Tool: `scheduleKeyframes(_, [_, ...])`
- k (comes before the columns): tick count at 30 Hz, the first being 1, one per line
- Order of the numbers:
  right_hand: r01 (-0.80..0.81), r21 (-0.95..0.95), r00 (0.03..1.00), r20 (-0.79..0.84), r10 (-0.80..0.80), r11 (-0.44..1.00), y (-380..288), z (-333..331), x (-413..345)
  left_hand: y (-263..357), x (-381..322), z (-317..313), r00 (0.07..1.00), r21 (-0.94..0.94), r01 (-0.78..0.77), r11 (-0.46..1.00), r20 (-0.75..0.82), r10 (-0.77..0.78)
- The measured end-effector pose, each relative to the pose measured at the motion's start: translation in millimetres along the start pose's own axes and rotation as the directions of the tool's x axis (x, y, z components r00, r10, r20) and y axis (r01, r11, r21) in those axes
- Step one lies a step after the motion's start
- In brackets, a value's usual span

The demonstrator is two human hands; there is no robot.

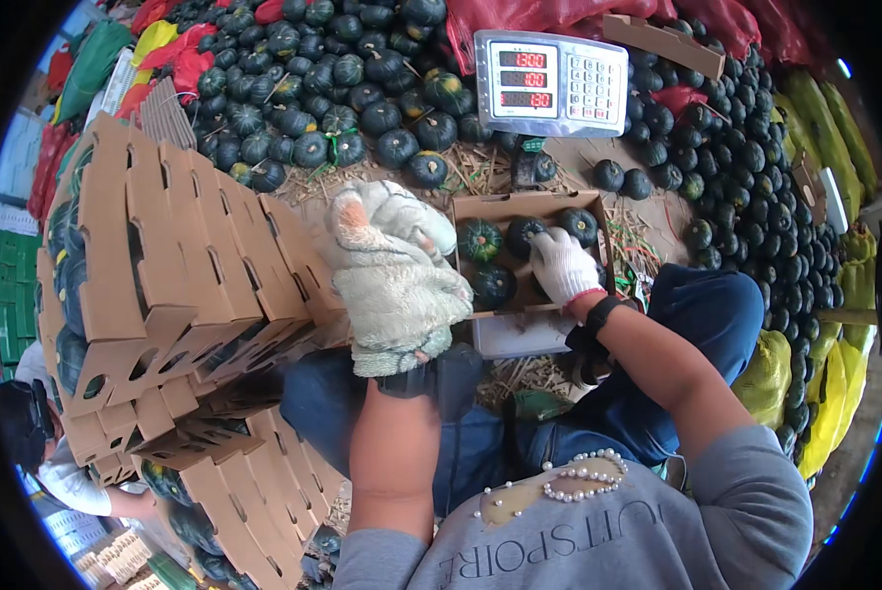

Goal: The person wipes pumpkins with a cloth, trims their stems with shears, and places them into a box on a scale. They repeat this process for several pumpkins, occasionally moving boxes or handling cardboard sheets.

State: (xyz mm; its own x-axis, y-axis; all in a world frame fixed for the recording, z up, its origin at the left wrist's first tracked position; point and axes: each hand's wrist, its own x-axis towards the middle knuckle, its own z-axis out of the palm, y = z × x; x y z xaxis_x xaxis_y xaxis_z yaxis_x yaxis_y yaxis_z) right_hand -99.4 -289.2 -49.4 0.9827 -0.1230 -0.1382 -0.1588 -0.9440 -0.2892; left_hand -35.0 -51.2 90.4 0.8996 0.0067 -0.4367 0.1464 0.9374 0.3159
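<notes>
My right hand (568, 267), in a white knit glove, reaches into an open cardboard box (527, 199). Its fingertips touch a dark green squash (523, 236) in the back row; whether they grip it is unclear. Also in the box are a striped green squash (479, 240), another at the back right (579, 226) and one at the front left (493, 286). The glove hides part of the interior. Left of the box, a pale, stained terry cloth (404, 287) covers my left hand (393, 240), so its fingers are hidden.
Behind the box stands a digital scale display (551, 85); a pale platform (522, 335) shows under the box. Stacked cardboard boxes (182, 243) crowd the left, with another person (64, 457) beyond. Heaped squashes (315, 81) fill the back; yellow mesh sacks (832, 398) lie right.
</notes>
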Motion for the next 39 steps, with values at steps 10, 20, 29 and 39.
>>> scheduleKeyframes(10, [-0.301, 0.898, 0.935, 0.344, -0.086, 0.321, -24.5, -28.3, -19.4, -17.3, -14.4, -34.3, 0.806, 0.858, -0.514, 0.014, 0.477, 0.352])
scheduleKeyframes(20, [0.453, 0.699, 0.871, -0.48, -0.106, 0.554, -9.8, -71.0, 3.4, -81.4, -61.9, -1.6, 0.847, 0.451, 0.156, 0.879, 0.397, -0.354])
scheduleKeyframes(29, [0.756, 0.55, 0.645, -0.536, -0.545, 0.354, -69.6, -111.4, -24.9, -193.2, 28.2, -58.9, 0.491, -0.513, 0.83, -0.218, 0.858, -0.15])
scheduleKeyframes(39, [0.238, 0.968, 0.95, -0.249, 0.187, 0.082, -105.8, -117.1, -44.5, -10.5, -79.2, 19.0, 0.802, 0.736, -0.594, -0.324, 0.51, -0.31])
